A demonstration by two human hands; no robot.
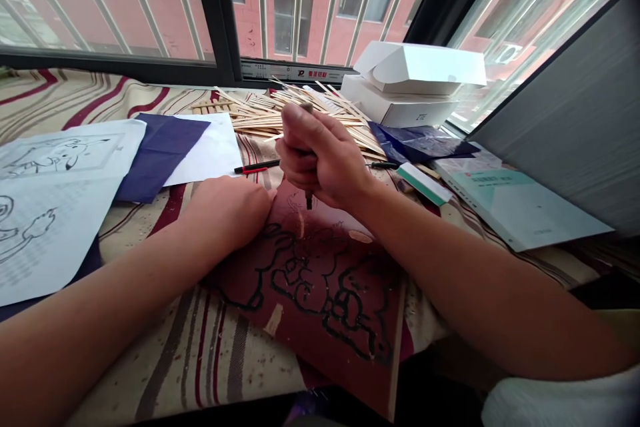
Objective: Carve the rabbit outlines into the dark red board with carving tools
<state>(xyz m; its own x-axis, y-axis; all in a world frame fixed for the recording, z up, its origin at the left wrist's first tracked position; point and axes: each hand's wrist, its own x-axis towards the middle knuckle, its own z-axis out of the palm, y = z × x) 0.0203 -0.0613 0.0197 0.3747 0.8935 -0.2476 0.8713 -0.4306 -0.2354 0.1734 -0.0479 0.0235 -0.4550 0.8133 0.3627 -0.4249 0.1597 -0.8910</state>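
We have our right hand (320, 160) closed in a full fist around a carving tool (309, 199), its fingers wrapped tight on the handle so that only the dark tip shows below the fist and the butt end above it. The tip stands nearly upright on the upper part of the red board (320, 293), which lies on the striped cloth (200, 347) of the tabletop, one corner pointing toward us and hanging near the edge. Our left hand (230, 210) rests knuckles-up on the board's upper left edge, fingers curled under and holding nothing, just beside the tool.

The board carries a cartoon figure cut in dark outline, with pale chips (273, 319) lying on it and on the cloth.

As we judge it, the chief risk is a slip: the left hand sits very close to the blade, and if the tip skids out of its groove toward that side it could catch the knuckles. Too much downward force from this fist grip could also gouge past the outline and spoil the figure. The board could swivel on the loose cloth if the left hand eases off.

Around us lie printed drawings (55, 200), dark blue carbon sheets (160, 150), a red-and-black pen (256, 166), a heap of thin wooden sticks (280, 113), a white box (405, 90) and a pale green booklet (515, 203).
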